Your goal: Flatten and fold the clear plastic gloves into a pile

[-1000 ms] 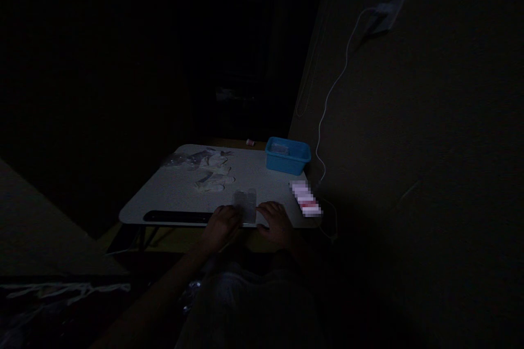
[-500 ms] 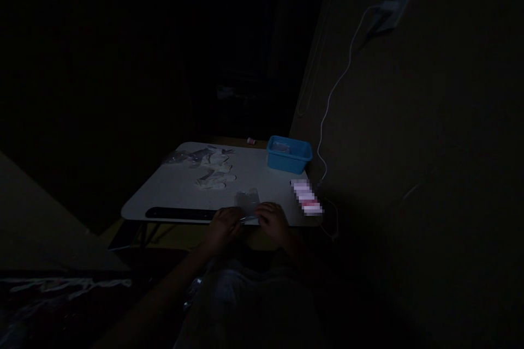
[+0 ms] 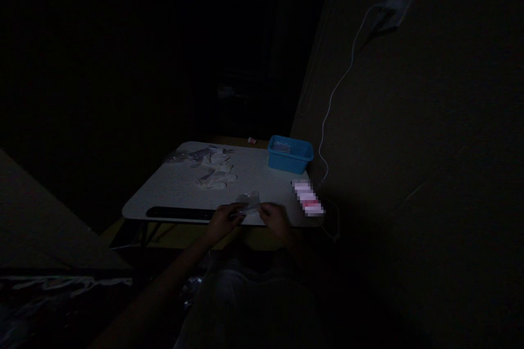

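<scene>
Close to the front edge of the white table [image 3: 164, 192], a clear plastic bag [image 3: 250, 202] is between my two hands. My left hand [image 3: 224, 222] is closed on its left side, fingers bent. At the bag's right side, my right hand [image 3: 273, 219] pinches it with thumb and fingers. Dim light hides the bag's finer details and whether anything is inside. Further back and to the left lie pale crumpled gloves [image 3: 216, 177], with more crumpled clear plastic [image 3: 184, 156] behind them.
A blue plastic basket [image 3: 290, 162] stands at the back right, with something clear inside. A lit phone [image 3: 307, 197] lies at the right edge; a white cable [image 3: 336, 87] runs up to a wall socket. Behind the table is a small white-and-red item [image 3: 252, 141]. The room is very dark.
The plastic bag has shifted and its top edge sits lower, bunched nearer my fingers. My left hand has turned slightly, its fingers now reaching further over the bag.
</scene>
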Tool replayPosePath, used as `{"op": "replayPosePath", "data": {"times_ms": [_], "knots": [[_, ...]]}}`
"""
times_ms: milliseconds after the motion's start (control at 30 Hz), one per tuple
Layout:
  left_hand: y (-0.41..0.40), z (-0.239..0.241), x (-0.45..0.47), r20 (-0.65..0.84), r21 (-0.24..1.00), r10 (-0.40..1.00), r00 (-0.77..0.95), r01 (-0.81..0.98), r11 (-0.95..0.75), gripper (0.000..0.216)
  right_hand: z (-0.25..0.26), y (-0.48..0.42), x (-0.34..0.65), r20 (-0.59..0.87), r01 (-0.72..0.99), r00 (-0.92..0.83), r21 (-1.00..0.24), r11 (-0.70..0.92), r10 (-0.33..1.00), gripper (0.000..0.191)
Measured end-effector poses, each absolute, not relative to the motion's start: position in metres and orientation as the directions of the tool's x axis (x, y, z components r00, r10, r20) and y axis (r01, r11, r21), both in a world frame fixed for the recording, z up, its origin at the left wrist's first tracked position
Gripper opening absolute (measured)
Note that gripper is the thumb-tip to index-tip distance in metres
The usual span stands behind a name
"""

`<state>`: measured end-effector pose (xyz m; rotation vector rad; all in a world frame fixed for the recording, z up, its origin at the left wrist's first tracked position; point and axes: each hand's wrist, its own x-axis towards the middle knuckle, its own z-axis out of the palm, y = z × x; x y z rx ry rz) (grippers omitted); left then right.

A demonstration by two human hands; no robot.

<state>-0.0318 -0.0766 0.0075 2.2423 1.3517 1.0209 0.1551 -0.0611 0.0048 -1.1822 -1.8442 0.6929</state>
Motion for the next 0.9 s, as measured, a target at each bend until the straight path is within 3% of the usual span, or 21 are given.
{"op": "replayPosePath", "data": {"times_ms": [233, 400, 567, 900], "knots": [[-0.062, 0.011, -0.030, 0.332, 0.574, 0.919, 0.214, 0.727, -0.377, 0.015, 0.001, -0.052, 0.163, 0.304, 0.299, -0.163, -0.891, 0.341, 0.939, 0.014], [-0.061, 0.011, -0.028, 0.303, 0.630, 0.939, 0.163, 0.704, -0.326, 0.021, 0.002, -0.043, 0.159, 0.256, 0.174, -0.144, -0.944, 0.279, 0.956, 0.014], [-0.060, 0.008, -0.028, 0.277, 0.689, 0.953, 0.127, 0.665, -0.289, 0.033, 0.002, -0.036, 0.155, 0.246, 0.232, -0.141, -0.934, 0.274, 0.959, 0.018], [-0.060, 0.012, -0.025, 0.292, 0.593, 0.952, 0.097, 0.762, -0.260, 0.036, -0.003, -0.034, 0.161, 0.178, 0.228, -0.117, -0.953, 0.201, 0.977, 0.037]]}}
